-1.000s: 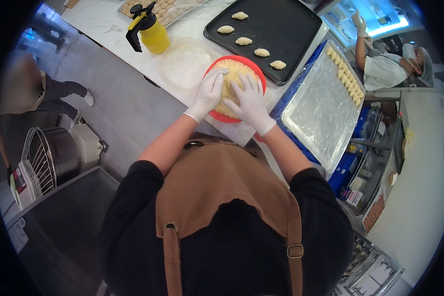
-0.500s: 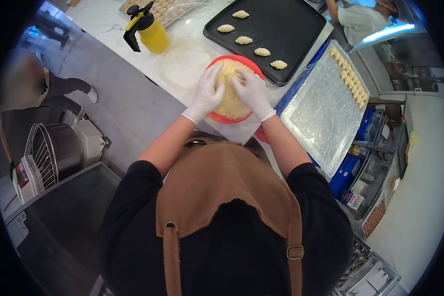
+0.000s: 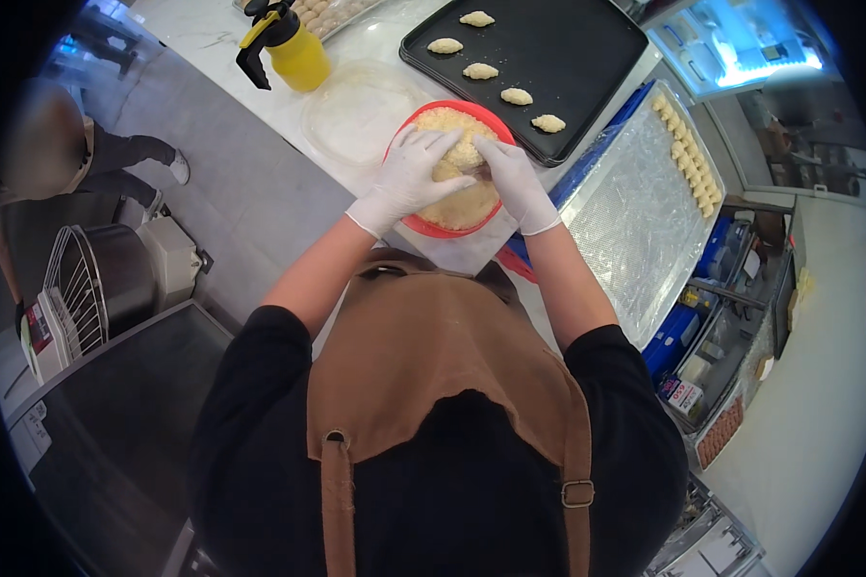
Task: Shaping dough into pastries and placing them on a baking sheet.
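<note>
Left hand (image 3: 416, 181): fingers curved, grip unclear
Right hand (image 3: 522, 185): fingers bent inward, grip unclear
Crumbs (image 3: 445, 118): in bowl (image 3: 496, 119), between both hands

A yellow pump sprayer (image 3: 301, 62) stands on the white counter (image 3: 198, 33), and a wire-guarded mixer (image 3: 117, 274) stands near a co-worker (image 3: 53, 144).

A blue-white strip light (image 3: 768, 72) glares near the dark fisheye rim.

Round red bowl (image 3: 492, 118), upright, pale yellow crumbs (image 3: 443, 120) inside
</note>
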The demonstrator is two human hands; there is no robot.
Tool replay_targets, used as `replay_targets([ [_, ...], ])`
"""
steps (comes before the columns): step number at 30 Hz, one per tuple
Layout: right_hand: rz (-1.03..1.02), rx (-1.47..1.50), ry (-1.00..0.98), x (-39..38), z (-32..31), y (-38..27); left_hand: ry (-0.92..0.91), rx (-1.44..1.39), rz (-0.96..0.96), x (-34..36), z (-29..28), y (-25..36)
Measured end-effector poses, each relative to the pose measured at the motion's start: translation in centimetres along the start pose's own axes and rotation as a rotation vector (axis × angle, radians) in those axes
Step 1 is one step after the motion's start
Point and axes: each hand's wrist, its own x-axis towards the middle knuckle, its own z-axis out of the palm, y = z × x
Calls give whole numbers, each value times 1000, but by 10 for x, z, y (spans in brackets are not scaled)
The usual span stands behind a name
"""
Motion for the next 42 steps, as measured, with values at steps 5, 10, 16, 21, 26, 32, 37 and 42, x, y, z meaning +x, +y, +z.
replay_targets([
  [5,21,-125,56,-4,4,-9,-124,-138,-304,5,-17,4],
  [10,-1032,-832,57,-9,13,10,-8,-102,-231,-8,-16,-5],
  [16,-693,-736,103,1,5,25,-43,-103,-245,-15,-15,-6],
  [21,77,-18,-204,-9,3,-19,163,-80,-26,-16,4,-14],
  [26,116,131,-262,22,-17,-9,91,-128,-182,-18,8,-6],
  [32,61,215,-99,108,-72,-54,6,88,-87,-25,15,-5],
  [37,20,90,66,222,-116,-47,-22,142,-60,-25,17,-6],
  [42,22,-34,150,279,-122,-38,-21,150,-65,-25,18,-6],
])
